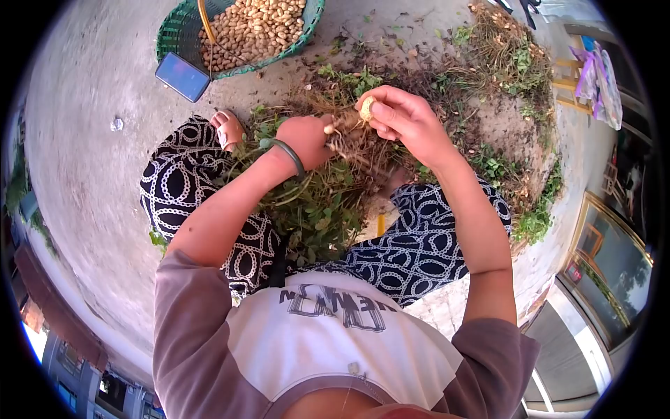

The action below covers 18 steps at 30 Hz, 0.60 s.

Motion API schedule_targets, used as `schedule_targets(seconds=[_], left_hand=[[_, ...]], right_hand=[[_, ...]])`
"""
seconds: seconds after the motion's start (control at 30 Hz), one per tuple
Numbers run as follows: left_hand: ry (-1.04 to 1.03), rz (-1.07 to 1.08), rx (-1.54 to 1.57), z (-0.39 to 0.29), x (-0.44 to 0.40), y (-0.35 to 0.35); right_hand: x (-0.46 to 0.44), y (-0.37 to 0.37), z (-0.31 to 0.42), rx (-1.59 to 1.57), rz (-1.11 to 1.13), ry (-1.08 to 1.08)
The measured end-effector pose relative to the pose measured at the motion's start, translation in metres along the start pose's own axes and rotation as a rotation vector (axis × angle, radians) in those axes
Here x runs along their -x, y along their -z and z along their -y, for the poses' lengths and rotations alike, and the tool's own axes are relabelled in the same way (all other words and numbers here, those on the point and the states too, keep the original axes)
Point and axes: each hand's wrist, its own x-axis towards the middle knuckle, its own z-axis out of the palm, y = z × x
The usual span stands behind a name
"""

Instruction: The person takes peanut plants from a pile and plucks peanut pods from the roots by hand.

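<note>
My left hand [307, 142], with a green bangle at its wrist, is closed around the root end of a bunch of peanut plants [317, 209]. The leafy stems hang over my lap between my knees, and thin roots with a few pods show just right of the fist. My right hand [405, 120] pinches a pale peanut pod [367, 108] between thumb and fingers, close above the roots. Whether the pod is still joined to a root cannot be made out.
A green basket [169, 36] of peanuts stands at the top left, with a phone [183, 77] at its rim. Pulled plants [516, 66] and soil lie at the upper right. A wooden stool [569, 85] with a purple bag [593, 80] is beyond them.
</note>
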Motion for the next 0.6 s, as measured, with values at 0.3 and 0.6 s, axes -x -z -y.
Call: schedule_targets(seconds=[0.3, 0.6], left_hand=[[0.042, -0.150, 1.425, 0.016, -0.013, 0.007], [0.183, -0.169, 0.146, 0.005, -0.004, 0.005]], right_hand=[[0.004, 0.021, -0.006, 0.198, -0.260, 0.005], [-0.001, 0.038, 0.018, -0.131, -0.335, 0.218]])
